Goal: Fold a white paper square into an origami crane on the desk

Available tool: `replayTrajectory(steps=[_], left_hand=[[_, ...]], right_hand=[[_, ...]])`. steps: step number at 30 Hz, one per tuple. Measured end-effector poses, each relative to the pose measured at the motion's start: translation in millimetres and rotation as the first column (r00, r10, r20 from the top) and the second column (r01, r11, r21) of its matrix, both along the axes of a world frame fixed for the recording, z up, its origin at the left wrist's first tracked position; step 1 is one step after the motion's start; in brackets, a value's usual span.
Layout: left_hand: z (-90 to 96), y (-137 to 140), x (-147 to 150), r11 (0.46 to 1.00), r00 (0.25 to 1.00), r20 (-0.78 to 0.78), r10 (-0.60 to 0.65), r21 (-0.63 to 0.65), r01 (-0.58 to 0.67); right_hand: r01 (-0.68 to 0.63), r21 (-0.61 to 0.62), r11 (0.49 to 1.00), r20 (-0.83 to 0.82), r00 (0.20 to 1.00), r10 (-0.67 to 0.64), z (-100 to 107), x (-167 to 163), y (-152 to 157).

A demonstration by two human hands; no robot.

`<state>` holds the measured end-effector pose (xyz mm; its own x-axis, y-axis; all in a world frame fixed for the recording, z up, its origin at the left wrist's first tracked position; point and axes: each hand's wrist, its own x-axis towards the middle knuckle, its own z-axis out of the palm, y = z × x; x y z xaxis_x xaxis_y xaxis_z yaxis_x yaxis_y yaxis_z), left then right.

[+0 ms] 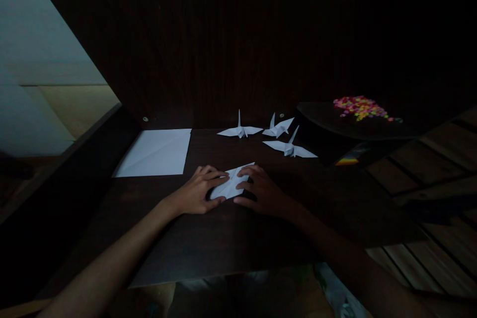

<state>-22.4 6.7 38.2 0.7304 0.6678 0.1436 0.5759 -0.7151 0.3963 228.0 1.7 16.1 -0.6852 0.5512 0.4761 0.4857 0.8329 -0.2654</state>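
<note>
A folded piece of white paper (230, 184) lies on the dark tabletop in front of me, with creases across it. My left hand (203, 190) holds its left side, fingers on top and thumb at the near edge. On the right side, my right hand (263, 190) grips the same paper with bent fingers, the thumb near its lower edge. The two thumbs almost meet. Behind the hands stand three white paper cranes: one on the left (240, 131), one at the back right (278, 128) and one nearer on the right (290, 148).
A flat white sheet (154, 153) with a faint crease lies at the left of the table (223, 243). A dark upright panel (208, 49) closes off the back. Small colourful pieces (360, 108) are heaped on a rounded dark shelf (335, 126) at right. A slatted wooden surface (421, 169) lies beyond.
</note>
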Motion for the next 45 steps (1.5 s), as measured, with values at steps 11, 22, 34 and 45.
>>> replayTrajectory(steps=[11, 22, 34, 45], left_hand=[[-4.1, -1, 4, 0.993, 0.981, 0.185, -0.052, -0.095, 0.071], [-7.1, 12, -8, 0.997, 0.99, 0.139, 0.04, 0.053, -0.048], [-12.3, 10, 0, 0.99, 0.991, 0.104, 0.082, 0.103, -0.093], [-17.2, -4, 13, 0.979, 0.974, 0.169, -0.152, 0.159, 0.125]], right_hand=[[0.031, -0.013, 0.999, -0.057, 0.998, -0.032, -15, -10, 3], [0.061, 0.02, 0.998, -0.04, 0.997, -0.06, -19, -10, 2], [0.024, -0.197, 0.98, -0.123, 0.991, -0.049, -18, -7, 6], [-0.066, -0.341, 0.938, -0.157, 0.987, 0.012, -12, 1, 12]])
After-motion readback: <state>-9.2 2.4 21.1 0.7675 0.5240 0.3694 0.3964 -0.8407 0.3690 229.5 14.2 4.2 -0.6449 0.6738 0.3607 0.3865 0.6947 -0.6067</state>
